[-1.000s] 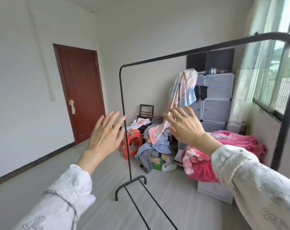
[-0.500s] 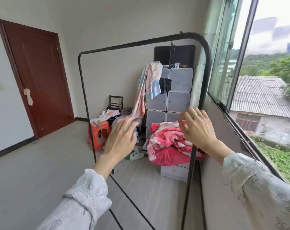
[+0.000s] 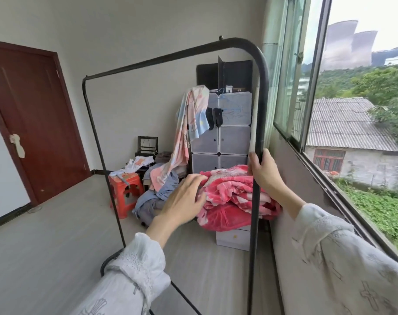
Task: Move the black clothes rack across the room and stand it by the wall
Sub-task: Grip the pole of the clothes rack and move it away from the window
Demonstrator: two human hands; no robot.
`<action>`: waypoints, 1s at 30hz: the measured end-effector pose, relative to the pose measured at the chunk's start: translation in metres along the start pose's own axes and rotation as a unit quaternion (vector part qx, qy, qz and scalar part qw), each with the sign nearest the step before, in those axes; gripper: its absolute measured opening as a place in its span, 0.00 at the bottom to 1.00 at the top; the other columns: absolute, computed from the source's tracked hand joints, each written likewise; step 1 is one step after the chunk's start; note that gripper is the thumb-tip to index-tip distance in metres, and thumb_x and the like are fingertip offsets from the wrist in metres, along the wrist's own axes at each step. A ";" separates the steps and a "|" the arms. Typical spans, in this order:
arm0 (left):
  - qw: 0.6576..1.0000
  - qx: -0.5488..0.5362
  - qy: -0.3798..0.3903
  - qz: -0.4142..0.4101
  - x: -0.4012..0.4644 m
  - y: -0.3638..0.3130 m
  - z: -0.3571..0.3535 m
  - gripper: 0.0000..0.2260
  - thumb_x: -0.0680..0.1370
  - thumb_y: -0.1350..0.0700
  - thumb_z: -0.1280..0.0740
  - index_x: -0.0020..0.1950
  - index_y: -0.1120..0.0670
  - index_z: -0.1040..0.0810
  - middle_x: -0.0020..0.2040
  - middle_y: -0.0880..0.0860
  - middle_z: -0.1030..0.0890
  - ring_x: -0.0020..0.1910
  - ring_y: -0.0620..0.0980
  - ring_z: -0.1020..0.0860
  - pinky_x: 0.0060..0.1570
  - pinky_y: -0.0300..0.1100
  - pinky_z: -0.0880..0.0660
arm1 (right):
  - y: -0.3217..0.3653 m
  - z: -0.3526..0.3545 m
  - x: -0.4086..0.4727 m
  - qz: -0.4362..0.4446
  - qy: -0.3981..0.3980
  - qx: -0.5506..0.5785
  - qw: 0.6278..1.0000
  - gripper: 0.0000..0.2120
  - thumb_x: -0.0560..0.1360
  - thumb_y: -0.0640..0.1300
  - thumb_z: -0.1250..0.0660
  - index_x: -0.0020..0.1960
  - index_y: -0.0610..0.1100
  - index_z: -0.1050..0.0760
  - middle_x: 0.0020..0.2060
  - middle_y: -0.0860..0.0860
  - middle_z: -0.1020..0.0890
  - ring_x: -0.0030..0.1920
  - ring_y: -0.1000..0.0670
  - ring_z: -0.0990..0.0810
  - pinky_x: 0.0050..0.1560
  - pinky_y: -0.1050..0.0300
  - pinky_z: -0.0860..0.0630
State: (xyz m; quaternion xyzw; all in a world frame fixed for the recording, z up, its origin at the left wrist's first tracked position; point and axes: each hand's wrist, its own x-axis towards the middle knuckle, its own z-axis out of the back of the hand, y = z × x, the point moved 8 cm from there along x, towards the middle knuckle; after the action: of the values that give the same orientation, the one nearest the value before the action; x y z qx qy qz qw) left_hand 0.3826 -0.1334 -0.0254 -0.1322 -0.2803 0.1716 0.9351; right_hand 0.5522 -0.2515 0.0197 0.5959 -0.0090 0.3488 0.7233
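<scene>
The black clothes rack [image 3: 259, 98] stands on the floor [image 3: 45, 246] at the right of the room, its near upright just beside the wall under the window [image 3: 343, 110]. The right hand [image 3: 265, 171] is wrapped around that upright about halfway up. The left hand [image 3: 184, 201] hangs open with fingers spread, holding nothing, in front of a red blanket [image 3: 230, 201].

Right hand [image 3: 265, 171] closed around an upright black pole, left hand [image 3: 184, 201] open, fingers spread, outstretched.
</scene>
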 end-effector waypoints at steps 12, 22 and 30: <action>0.918 -0.233 0.256 0.196 0.014 0.011 -0.093 0.25 0.74 0.44 0.35 0.69 0.50 0.34 0.64 0.52 0.24 0.57 0.46 0.26 0.52 0.41 0.29 | 0.007 -0.057 0.021 -0.075 0.202 0.263 0.940 0.26 0.77 0.50 0.38 0.24 0.48 0.45 0.16 0.56 0.42 0.19 0.54 0.45 0.23 0.63 0.46; 0.900 -0.285 0.217 0.249 -0.008 0.016 -0.099 0.09 0.78 0.49 0.39 0.53 0.53 0.26 0.58 0.59 0.20 0.60 0.53 0.23 0.62 0.52 0.26 | 0.031 -0.122 0.011 -0.054 0.244 0.296 0.922 0.25 0.77 0.48 0.38 0.25 0.47 0.45 0.14 0.55 0.40 0.17 0.54 0.45 0.23 0.66 0.45; 0.910 -0.282 0.138 0.271 -0.028 0.054 -0.073 0.16 0.78 0.55 0.43 0.31 0.53 0.27 0.35 0.52 0.22 0.43 0.51 0.20 0.53 0.46 0.23 | 0.064 -0.177 -0.012 -0.039 0.321 0.299 0.898 0.25 0.77 0.48 0.38 0.25 0.47 0.44 0.15 0.54 0.40 0.18 0.53 0.44 0.22 0.66 0.44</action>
State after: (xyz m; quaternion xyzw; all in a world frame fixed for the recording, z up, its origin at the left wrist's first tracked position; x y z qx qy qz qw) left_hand 0.3889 -0.1062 -0.1160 -0.4838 -0.1387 0.3118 0.8059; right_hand 0.4387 -0.1013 0.0183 0.6396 0.3511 0.4790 0.4881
